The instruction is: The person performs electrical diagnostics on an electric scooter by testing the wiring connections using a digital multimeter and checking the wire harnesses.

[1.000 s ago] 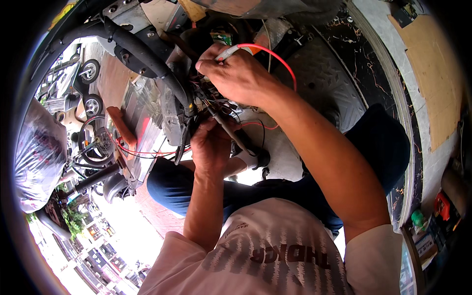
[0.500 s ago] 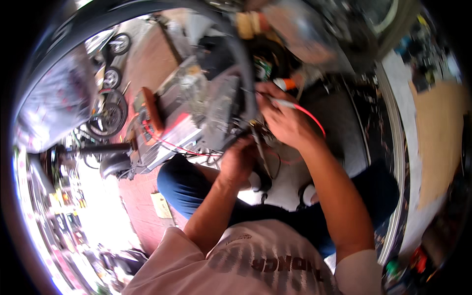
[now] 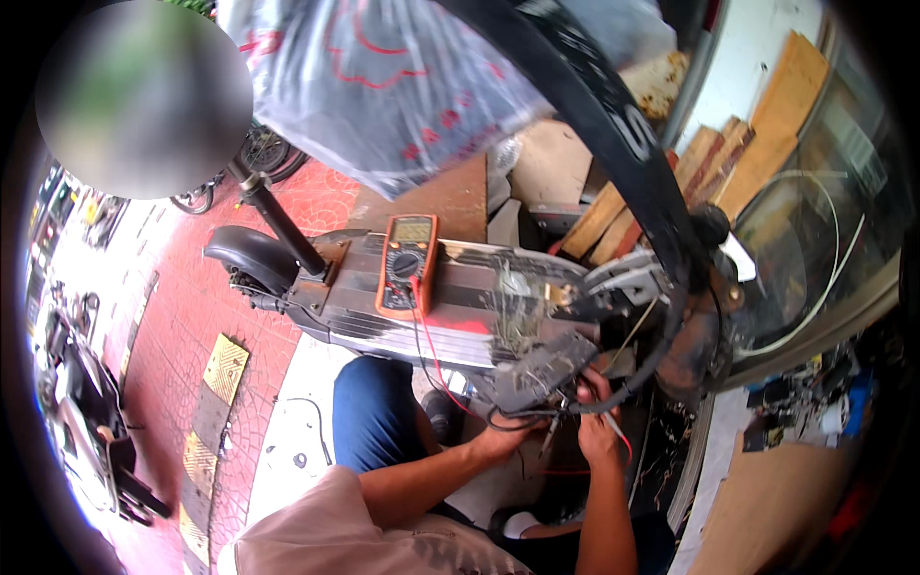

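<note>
An electric scooter stands in front of me, its ridged deck (image 3: 460,278) running to the left. My right hand (image 3: 599,431) is closed round a multimeter probe (image 3: 612,423) with a red lead, its fingers up against the wiring by the black cable. Close by on the left, my left hand (image 3: 506,439) is curled at the wires under a dark, dusty box (image 3: 546,374). Its fingertips are partly hidden, and a thin pale-and-dark tool (image 3: 550,438) sits beside them. The orange multimeter (image 3: 409,266) lies on the deck with red and black leads plugged in.
The black scooter stem (image 3: 613,115) slants across the upper right. A plastic bag (image 3: 393,86) hangs at the top. Wooden planks (image 3: 704,172) lean behind the scooter. Cardboard (image 3: 776,508) lies at lower right. A parked motorcycle (image 3: 96,412) stands far left.
My view has swung, so the scooter deck and multimeter now show fully. My right hand still holds the red-lead probe and is now lower beside the wiring. My left hand stays at the wires.
</note>
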Tool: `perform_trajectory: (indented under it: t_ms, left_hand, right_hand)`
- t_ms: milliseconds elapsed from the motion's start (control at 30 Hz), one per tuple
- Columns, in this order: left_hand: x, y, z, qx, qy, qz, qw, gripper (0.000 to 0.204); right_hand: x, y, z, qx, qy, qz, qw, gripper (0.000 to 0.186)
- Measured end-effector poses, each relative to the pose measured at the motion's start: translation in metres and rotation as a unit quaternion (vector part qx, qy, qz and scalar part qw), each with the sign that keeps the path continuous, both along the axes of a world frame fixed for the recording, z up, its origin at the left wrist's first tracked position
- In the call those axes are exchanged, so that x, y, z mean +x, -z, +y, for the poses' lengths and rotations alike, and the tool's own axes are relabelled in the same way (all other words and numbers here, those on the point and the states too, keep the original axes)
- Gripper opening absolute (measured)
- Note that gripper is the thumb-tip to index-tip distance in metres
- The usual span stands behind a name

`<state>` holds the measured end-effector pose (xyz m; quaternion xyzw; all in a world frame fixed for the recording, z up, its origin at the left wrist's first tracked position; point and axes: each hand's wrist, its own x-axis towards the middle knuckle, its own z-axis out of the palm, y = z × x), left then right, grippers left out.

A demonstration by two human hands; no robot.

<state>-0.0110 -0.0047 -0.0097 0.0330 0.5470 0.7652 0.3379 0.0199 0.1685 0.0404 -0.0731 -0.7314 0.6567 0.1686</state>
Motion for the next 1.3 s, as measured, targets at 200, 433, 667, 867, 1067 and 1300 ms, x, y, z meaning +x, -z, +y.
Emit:
perform_trajectory:
  t_ms: [200,433,667,867,1067,1300]
  left_hand:
    - [-0.003,0.009,0.002,0.102,0.010,-0.030,0.994,0.030]
    - [0.002,0.029,0.002,0.087,0.018,-0.058,0.994,0.023]
    - [0.002,0.028,-0.002,0.077,0.023,-0.015,0.997,0.028]
    - [-0.007,-0.007,-0.007,0.059,0.009,-0.107,0.992,0.037]
    - [-0.006,-0.011,-0.007,0.063,-0.003,-0.102,0.993,0.023]
    - [-0.010,-0.013,-0.001,0.087,0.016,-0.117,0.989,0.020]
  right_hand:
    - [0.001,-0.004,-0.006,0.019,0.010,-0.012,1.000,0.040]
    - [0.001,-0.005,-0.009,0.062,0.029,-0.034,0.997,0.041]
    - [0.003,-0.012,-0.008,0.083,0.030,-0.034,0.996,0.038]
    - [-0.001,0.008,0.004,0.139,0.049,-0.028,0.989,0.036]
    - [-0.005,0.001,0.005,0.065,0.081,0.008,0.995,0.025]
    - [0.000,-0.010,0.012,0.052,0.085,-0.037,0.994,0.023]
